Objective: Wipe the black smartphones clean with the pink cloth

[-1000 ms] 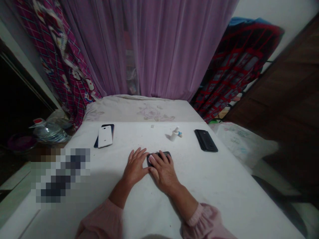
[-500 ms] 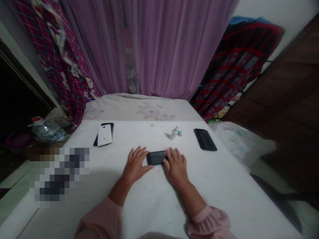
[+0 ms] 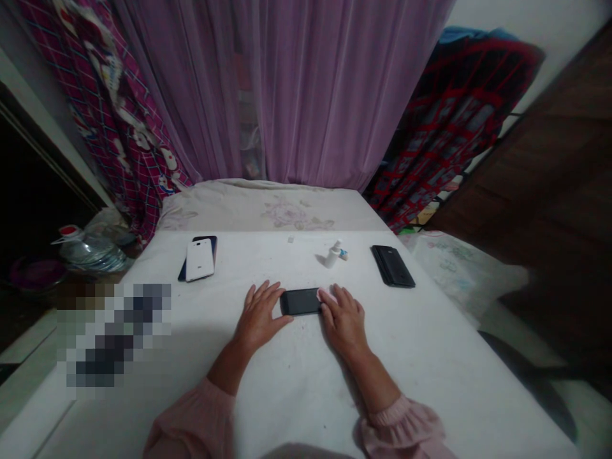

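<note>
Left hand [image 3: 259, 317] lightly grips phone [image 3: 300, 302] by left end, likely to steady it; right hand [image 3: 345, 322] clasps pink pad [image 3: 326, 294] at opposite end.

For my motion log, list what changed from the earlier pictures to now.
The right hand and its pink pad moved rightward across the dark phone to its right end, uncovering most of it. The left hand, phone and white bottle stayed put.

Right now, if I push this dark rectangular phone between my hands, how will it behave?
The dark rectangular phone lies flat, so it'd likely slide rather than tip. Its thin slab shape suggests it's stiff. Your left hand at its left end may limit sliding.
</note>
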